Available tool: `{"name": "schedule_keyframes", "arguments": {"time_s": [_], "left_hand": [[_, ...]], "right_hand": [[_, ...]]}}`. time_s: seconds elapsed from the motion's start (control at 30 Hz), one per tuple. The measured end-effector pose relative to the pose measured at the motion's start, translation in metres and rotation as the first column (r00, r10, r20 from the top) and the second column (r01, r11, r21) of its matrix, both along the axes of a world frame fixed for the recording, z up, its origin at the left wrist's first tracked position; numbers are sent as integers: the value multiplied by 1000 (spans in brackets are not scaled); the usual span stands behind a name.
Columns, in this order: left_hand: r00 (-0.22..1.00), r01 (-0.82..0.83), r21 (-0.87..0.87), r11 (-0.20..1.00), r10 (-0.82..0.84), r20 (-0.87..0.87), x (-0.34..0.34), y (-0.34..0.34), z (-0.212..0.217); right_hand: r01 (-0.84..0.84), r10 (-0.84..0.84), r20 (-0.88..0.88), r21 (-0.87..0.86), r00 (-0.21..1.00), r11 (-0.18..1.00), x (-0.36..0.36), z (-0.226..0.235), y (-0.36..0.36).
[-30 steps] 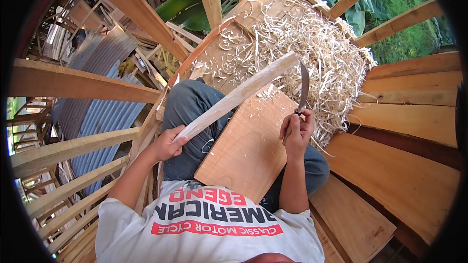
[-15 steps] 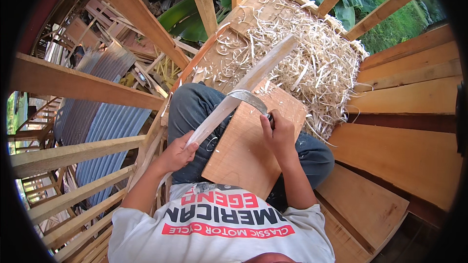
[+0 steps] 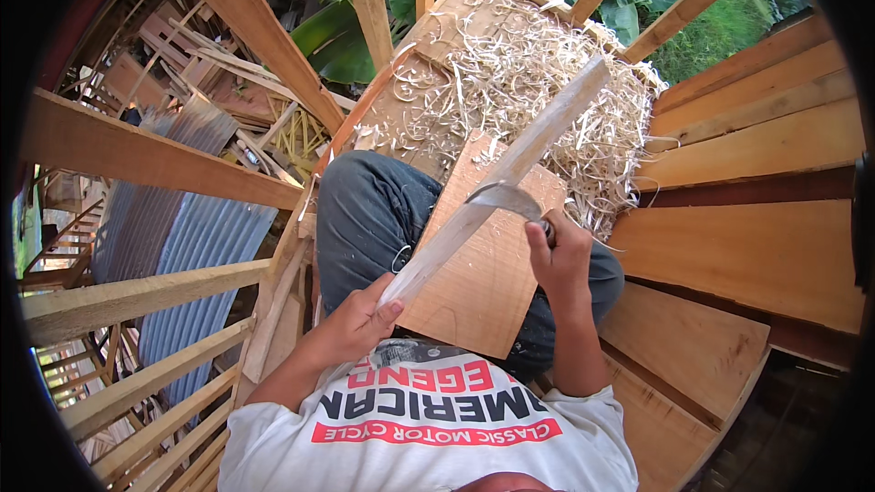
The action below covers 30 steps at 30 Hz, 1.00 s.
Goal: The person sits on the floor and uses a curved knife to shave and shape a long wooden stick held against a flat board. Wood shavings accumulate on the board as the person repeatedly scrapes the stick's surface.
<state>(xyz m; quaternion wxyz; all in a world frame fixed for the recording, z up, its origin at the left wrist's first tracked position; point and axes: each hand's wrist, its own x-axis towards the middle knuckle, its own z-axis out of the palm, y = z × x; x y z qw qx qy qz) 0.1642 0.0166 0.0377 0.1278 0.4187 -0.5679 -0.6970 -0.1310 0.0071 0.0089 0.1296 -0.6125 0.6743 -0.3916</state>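
My left hand (image 3: 363,317) is closed round the near end of a long, flat, pale wooden strip (image 3: 547,126). The strip slants up and away to the right, over a reddish wooden board (image 3: 492,287) lying across my lap. In my right hand (image 3: 560,251) is the dark handle of a knife with a curved metal blade (image 3: 508,199). That blade lies across the strip around its middle, touching it. My right fingers hide most of the handle.
Curled wood shavings (image 3: 583,141) heap up on the plywood floor (image 3: 433,55) ahead. Wooden railing bars (image 3: 155,296) run along my left and in front. Plank walling (image 3: 752,251) stands at my right. Corrugated metal sheets (image 3: 214,241) and scrap timber (image 3: 196,64) lie beyond the left railing.
Both hands, the strip and the knife have shifted right. My left hand has come nearer my body, and the blade crosses the strip a little farther from it.
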Motion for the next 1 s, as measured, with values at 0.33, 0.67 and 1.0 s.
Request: {"name": "schedule_keyframes", "arguments": {"time_s": [0.33,0.67,1.0], "left_hand": [[989,133,-35,990,-131,61,3,40,11],[994,-107,-152,983,100,-53,25,40,-7],[966,-139,-490,861,226,124,20,37,-25]], "right_hand": [[369,-375,-52,-105,925,924,-53,3,2],[299,-278,172,-109,945,948,-37,19,22],[383,-398,157,120,904,916,-52,-27,-17]]}}
